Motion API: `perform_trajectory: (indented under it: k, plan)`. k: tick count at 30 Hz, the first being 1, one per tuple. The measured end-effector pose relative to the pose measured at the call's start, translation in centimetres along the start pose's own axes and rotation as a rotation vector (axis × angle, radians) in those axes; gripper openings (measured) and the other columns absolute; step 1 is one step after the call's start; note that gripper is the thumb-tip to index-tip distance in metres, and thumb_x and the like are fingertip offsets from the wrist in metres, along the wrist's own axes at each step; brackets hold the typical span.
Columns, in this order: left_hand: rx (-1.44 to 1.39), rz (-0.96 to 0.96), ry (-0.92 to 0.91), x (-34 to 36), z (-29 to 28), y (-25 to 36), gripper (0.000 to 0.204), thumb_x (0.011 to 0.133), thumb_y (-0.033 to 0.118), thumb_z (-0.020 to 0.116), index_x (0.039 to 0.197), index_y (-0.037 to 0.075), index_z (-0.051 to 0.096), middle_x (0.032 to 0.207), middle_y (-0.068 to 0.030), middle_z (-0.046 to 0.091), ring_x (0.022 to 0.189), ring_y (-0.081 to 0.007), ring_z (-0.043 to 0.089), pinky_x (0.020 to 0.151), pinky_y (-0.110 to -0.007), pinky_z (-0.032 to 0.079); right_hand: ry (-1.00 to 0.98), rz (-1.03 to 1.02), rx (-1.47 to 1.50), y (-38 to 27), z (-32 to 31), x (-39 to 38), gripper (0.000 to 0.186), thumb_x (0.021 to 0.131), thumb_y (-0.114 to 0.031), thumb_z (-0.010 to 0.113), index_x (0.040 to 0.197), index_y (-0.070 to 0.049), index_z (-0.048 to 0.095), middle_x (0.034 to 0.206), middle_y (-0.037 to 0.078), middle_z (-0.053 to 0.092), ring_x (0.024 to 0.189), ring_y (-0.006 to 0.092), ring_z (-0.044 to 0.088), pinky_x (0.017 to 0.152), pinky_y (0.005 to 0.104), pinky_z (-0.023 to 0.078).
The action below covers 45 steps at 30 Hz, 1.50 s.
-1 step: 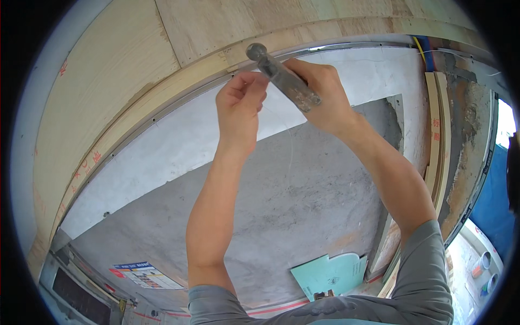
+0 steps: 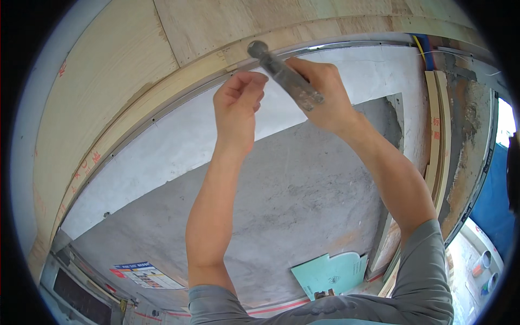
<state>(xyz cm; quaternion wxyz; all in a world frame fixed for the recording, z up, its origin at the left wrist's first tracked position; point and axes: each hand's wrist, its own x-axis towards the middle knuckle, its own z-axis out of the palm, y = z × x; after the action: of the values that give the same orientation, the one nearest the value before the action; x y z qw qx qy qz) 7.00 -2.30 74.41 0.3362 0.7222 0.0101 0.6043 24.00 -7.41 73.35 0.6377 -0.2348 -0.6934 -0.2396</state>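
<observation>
My right hand (image 2: pixel 319 92) is wrapped round a worn grey metal hammer (image 2: pixel 281 73), its rounded head raised at the upper left end. Just left of the hammer, my left hand (image 2: pixel 238 103) has its thumb and fingertips pinched together; whatever is between them is too small to make out. Both hands are raised close to a narrow metal rail (image 2: pixel 192 92) that runs along the edge of a light plywood strip (image 2: pixel 151 89), with a white band (image 2: pixel 135 157) of surface beside it.
Plywood panels (image 2: pixel 227 21) span the top. A grey wall (image 2: pixel 303 189) fills the middle, with a mint-green board (image 2: pixel 330 273) and a printed sheet (image 2: pixel 146 276) lower down. Upright timber strips (image 2: pixel 436 135), a blue surface (image 2: pixel 487 189) and round cylinders (image 2: pixel 482 262) are on the right.
The hammer has shifted very slightly up and to the right. My left hand has moved a touch to the left; both hands keep their grip.
</observation>
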Motion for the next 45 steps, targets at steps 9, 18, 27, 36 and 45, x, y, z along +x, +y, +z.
perform_trajectory:
  k: [9,18,27,36,45]
  plan:
    - [-0.105,-0.085,-0.141,-0.9,-0.4,0.4,0.008,0.091,0.009,0.063,0.09,0.001,0.064,0.075,0.0002,0.058,0.065,-0.0063,0.047,0.056,-0.023,0.034,0.041,0.34,0.228,-1.1,-0.9,0.0,0.014,0.088,-0.015,0.066,0.089,-0.002,0.065,0.066,0.002,0.058,0.059,0.0097,0.046,0.054,0.0302,0.041]
    - [0.218,0.07,-0.058,-1.1,0.9,-0.1,0.008,0.092,0.009,0.066,0.092,0.001,0.064,0.074,0.0008,0.058,0.063,-0.0071,0.045,0.057,-0.022,0.033,-0.158,0.386,0.236,-0.8,-0.9,-1.3,0.017,0.088,-0.016,0.067,0.091,0.0,0.067,0.07,0.005,0.063,0.063,0.0108,0.051,0.061,0.0287,0.046]
    - [0.003,-0.065,-0.108,-1.5,-0.1,0.7,0.005,0.089,0.005,0.066,0.091,0.001,0.067,0.082,-0.0046,0.063,0.062,-0.0058,0.045,0.057,-0.023,0.035,-0.071,0.218,0.182,-0.8,-1.8,-1.9,0.011,0.089,-0.012,0.066,0.09,-0.001,0.064,0.067,0.002,0.053,0.061,0.0092,0.042,0.056,0.0278,0.039]
    - [-0.347,-0.258,-0.267,-1.9,1.8,1.0,0.009,0.09,0.011,0.069,0.091,0.002,0.067,0.081,-0.0042,0.063,0.055,-0.0045,0.038,0.056,-0.023,0.033,0.111,0.28,0.318,-1.8,-1.9,-1.8,0.007,0.09,-0.007,0.064,0.092,0.0,0.063,0.066,-0.001,0.053,0.059,0.0049,0.043,0.051,0.0242,0.037]
    - [-0.152,-0.051,-0.126,-1.7,3.1,0.7,0.011,0.091,0.012,0.069,0.088,0.002,0.066,0.076,-0.004,0.065,0.065,-0.0063,0.052,0.055,-0.021,0.032,0.016,0.382,0.381,-2.2,-2.0,-2.5,0.01,0.087,-0.01,0.066,0.089,0.0,0.067,0.062,-0.003,0.051,0.057,0.004,0.041,0.049,0.0252,0.033]
